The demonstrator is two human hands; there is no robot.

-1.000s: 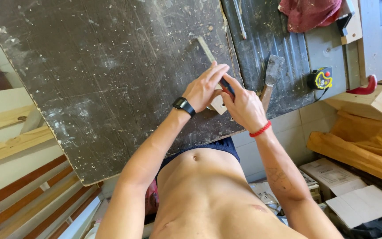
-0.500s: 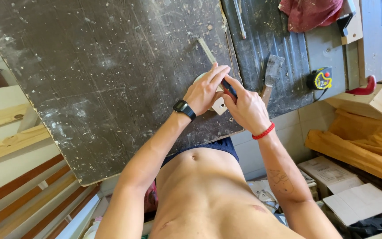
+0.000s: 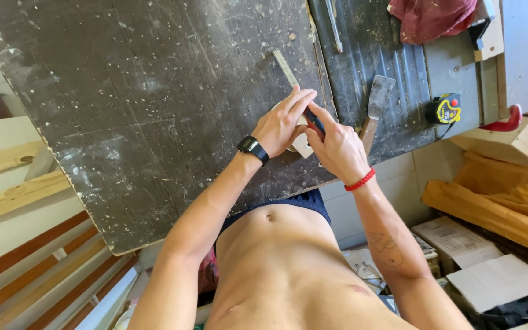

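From the head view: the left hand (image 3: 282,125) lies flat, fingers spread, pressing a small pale wooden piece (image 3: 300,143) down near the front edge of the dark, speckled counter (image 3: 154,104); the right hand (image 3: 336,146) has its grip closed round a dark pen-like tool (image 3: 314,120), tip at the piece; a thin wooden strip (image 3: 285,67) runs away from the fingers; a chisel-like tool (image 3: 375,107) and a yellow tape measure (image 3: 446,110) sit toward the counter's right side. It looks like marking in hand; the next stroke wants the piece held dead steady.
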